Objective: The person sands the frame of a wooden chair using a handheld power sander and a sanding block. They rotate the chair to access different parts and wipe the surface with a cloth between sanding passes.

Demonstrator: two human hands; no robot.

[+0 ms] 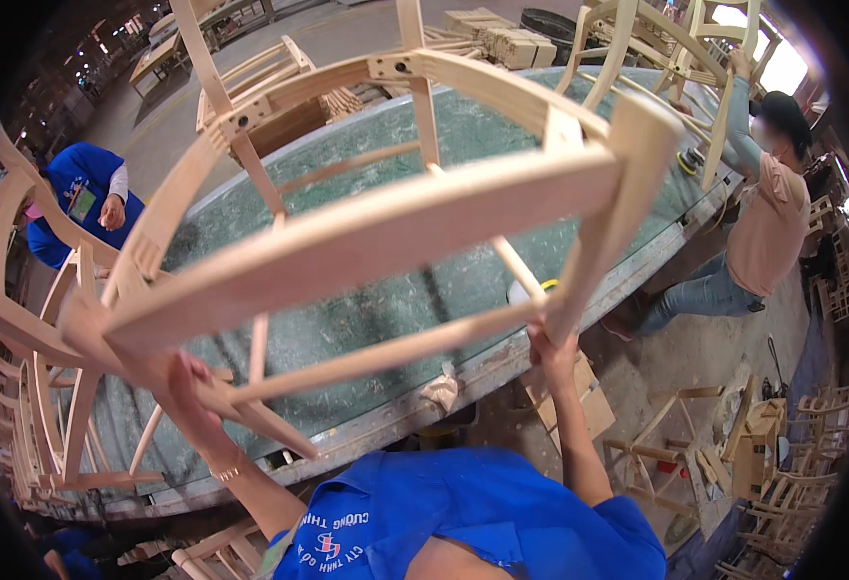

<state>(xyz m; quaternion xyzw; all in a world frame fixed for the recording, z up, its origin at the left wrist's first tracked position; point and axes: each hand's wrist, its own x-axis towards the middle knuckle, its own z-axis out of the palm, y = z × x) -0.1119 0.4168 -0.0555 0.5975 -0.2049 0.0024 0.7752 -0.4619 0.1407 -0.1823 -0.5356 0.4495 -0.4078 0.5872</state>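
A scuffed green workbench (366, 398) carries wooden chair frames (78, 425) at its left end. A crumpled beige scrap (441, 390) lies at its near edge; a yellow-and-black tool (690, 161) sits toward the right end.

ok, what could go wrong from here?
1. The chair frame might tip or twist: the left hand and right hand grip only its near side.
2. It could scrape the other wooden frames crowded at left.

White lettering (338, 531) and a red-and-white emblem (328, 546) appear inverted on the blue work shirt's (540, 512) left breast.
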